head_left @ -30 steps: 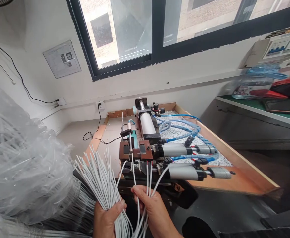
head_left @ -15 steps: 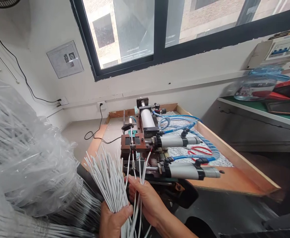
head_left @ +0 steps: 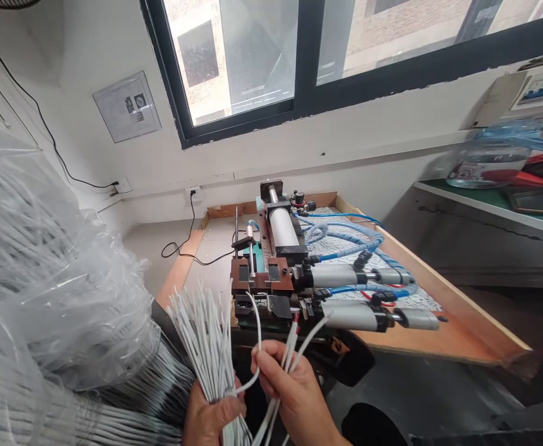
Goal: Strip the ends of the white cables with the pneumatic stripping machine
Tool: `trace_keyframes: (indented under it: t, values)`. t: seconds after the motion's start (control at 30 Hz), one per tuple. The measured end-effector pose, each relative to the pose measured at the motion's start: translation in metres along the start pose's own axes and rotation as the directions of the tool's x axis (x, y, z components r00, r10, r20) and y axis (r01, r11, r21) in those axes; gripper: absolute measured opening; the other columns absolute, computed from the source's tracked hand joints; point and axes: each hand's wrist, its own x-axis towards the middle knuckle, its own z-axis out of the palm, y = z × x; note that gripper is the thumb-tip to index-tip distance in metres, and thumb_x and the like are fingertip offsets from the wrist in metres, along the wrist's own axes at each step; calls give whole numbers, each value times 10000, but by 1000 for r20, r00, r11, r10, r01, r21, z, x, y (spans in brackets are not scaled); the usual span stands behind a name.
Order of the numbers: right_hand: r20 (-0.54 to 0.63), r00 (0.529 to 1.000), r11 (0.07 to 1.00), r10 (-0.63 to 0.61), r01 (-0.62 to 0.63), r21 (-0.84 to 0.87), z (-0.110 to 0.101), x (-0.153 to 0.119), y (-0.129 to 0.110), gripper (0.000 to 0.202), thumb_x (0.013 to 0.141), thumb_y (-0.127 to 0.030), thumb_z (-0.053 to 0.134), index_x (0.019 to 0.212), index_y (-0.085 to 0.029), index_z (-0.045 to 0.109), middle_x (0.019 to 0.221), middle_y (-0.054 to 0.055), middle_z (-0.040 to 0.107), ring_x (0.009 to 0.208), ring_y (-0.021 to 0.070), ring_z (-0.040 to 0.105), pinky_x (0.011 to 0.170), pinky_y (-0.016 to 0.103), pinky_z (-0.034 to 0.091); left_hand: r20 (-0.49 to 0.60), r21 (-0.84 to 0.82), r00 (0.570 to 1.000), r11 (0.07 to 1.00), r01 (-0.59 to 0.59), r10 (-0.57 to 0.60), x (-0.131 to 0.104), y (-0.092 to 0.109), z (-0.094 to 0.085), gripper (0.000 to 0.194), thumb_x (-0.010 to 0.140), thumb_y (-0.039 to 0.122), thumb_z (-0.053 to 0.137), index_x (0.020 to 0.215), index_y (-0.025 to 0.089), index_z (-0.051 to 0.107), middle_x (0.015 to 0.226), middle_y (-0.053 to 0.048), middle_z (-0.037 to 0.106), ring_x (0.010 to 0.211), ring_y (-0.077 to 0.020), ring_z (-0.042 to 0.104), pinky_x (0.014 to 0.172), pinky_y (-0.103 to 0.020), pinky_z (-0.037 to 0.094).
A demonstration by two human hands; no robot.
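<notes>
My left hand (head_left: 212, 414) is closed around a thick bundle of white cables (head_left: 206, 347), whose ends fan upward. Just right of it, my right hand (head_left: 285, 378) pinches a single white cable (head_left: 258, 328) between thumb and fingers; this one bows out from the bundle. A few more cables (head_left: 291, 341) run through the same hand, and one shows red at its tip. Beyond both hands stands a pneumatic machine (head_left: 262, 275) with brown jaw blocks, which are apart, and silver cylinders. The cable tips are close in front of it.
Plastic-wrapped cable bundles (head_left: 67, 297) are piled at the left. A low wooden rim (head_left: 439, 285) borders the machine's bench, with blue air hoses (head_left: 346, 238) behind the cylinders. On a green-topped shelf (head_left: 499, 201) at right stands a plastic jug (head_left: 488, 161). A window (head_left: 243, 62) is above.
My right hand has moved slightly right and back from the machine, drawing one cable away from the bundle. The machine's jaw blocks have parted. The view has shifted a little.
</notes>
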Motion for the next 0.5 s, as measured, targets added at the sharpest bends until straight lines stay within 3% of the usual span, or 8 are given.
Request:
trace_keyframes:
  t: [0.13,0.33,0.5]
  values:
    - [-84,996,999,-35,32,-43,-11,-14,8,299,577,-409,664,704,-139,654,492,-9,493,412,59,312,397,213,194,9,-116,1000,993,-25,26,5,1,-2,288,466,315,702,676,156,586,491,7,544,408,-112,464,414,-246,343]
    - [-265,961,996,78,-63,66,-19,-8,23,314,538,-378,698,726,-130,655,482,-12,504,376,44,297,381,202,178,-68,-110,998,994,3,-11,8,5,5,245,489,247,697,681,147,582,477,5,570,414,-111,491,440,-245,380]
    - [-231,962,989,145,-130,76,-16,-2,22,275,540,-361,694,669,-123,645,462,-17,497,369,42,304,374,190,190,-142,-97,988,994,53,-67,4,12,13,296,440,216,726,687,137,583,506,-6,611,429,-129,538,452,-257,416]
